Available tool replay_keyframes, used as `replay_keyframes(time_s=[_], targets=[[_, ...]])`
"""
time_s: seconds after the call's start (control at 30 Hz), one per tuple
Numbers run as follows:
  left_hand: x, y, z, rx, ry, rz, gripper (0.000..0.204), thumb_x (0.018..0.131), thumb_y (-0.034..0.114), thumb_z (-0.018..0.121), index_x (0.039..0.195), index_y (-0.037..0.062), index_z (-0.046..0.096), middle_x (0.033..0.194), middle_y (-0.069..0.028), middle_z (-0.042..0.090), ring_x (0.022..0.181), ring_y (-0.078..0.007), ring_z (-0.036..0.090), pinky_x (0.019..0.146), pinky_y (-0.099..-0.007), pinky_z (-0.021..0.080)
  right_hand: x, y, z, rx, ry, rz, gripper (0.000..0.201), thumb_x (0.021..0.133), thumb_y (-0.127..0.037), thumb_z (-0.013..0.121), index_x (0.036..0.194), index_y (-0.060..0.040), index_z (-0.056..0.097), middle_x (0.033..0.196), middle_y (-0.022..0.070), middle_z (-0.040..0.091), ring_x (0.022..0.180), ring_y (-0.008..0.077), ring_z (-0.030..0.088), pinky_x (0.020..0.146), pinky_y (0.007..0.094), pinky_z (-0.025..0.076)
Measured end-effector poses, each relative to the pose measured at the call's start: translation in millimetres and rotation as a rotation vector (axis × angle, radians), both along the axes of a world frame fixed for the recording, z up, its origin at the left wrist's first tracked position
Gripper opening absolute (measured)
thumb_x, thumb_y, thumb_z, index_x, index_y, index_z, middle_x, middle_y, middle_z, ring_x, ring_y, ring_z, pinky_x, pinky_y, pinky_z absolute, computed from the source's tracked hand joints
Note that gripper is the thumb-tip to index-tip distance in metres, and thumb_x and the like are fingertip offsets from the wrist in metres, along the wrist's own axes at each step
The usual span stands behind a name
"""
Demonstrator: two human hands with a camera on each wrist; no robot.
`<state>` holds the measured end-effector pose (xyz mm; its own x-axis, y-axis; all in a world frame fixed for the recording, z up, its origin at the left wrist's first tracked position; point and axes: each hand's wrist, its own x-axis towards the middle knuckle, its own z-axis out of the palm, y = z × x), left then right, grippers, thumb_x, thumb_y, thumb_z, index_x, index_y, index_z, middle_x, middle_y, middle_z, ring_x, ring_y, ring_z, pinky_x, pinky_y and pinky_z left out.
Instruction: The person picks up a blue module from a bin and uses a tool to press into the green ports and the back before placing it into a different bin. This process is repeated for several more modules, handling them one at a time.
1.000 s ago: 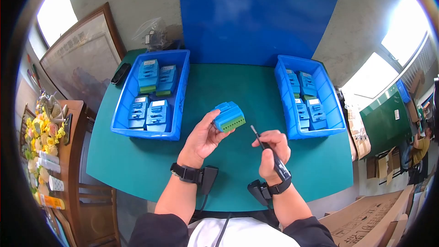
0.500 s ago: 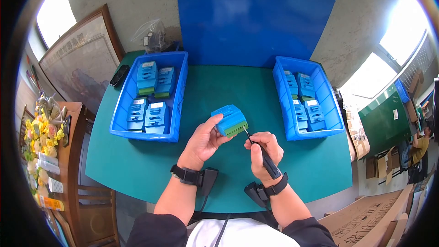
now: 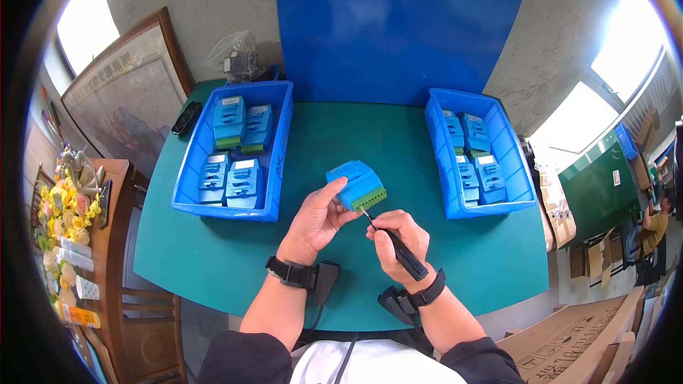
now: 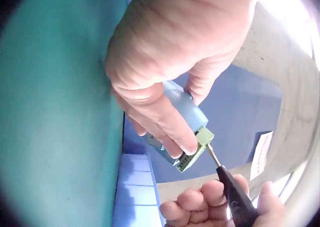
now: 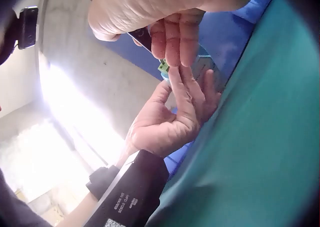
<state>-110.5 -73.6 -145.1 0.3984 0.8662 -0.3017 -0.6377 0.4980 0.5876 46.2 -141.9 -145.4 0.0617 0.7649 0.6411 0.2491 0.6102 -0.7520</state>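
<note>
My left hand [image 3: 313, 224] grips a blue module with a green terminal block [image 3: 359, 183] above the table, thumb on its upper face and fingers beneath. The green terminal strip [image 4: 202, 136] runs along the edge that faces my right hand [image 3: 400, 245]. That hand holds a black-handled screwdriver [image 3: 404, 254], its thin metal shaft slanting up to the near end of the strip. In the left wrist view the screwdriver tip [image 4: 210, 148] is right at the green block. The right wrist view shows the module mostly hidden behind fingers.
A blue bin [image 3: 269, 210] with several similar modules stands on the left of the green table [image 3: 213, 263]. Another blue bin [image 3: 491, 208], also holding several modules, stands on the right. A dark case [image 3: 186, 118] and a clear plastic bag [image 3: 242, 53] lie towards the back left.
My right hand has brought the screwdriver left, from beside the module to the near end of its green strip. The left hand keeps its grip, with the module nearly still.
</note>
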Motion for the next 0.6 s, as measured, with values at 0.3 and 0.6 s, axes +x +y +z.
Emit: replay_keyframes(time_s=[0.3,0.6], targets=[[1,-6,12,0.295,0.146,-0.008,0.054,0.082,0.019,0.072,0.126,0.0023,0.046,0.111,-0.0108,0.062,0.097,-0.0205,0.065,0.075,-0.033,0.059,10,8,7,0.029,0.167,-0.307,0.022,0.086,-0.003,0.063,0.107,0.0017,0.057,0.098,0.0119,0.059,0.076,0.0142,0.061,0.07,0.0247,0.049],[2,-13,16,0.373,0.12,-0.157,0.06,0.08,0.015,0.074,0.132,0.0038,0.046,0.117,-0.0078,0.061,0.105,-0.0168,0.06,0.086,-0.0309,0.051,12,12,6,-0.328,0.397,-0.116,0.025,0.084,-0.011,0.072,0.104,-0.0015,0.06,0.085,0.0002,0.061,0.077,0.0053,0.054,0.07,0.0201,0.045]])
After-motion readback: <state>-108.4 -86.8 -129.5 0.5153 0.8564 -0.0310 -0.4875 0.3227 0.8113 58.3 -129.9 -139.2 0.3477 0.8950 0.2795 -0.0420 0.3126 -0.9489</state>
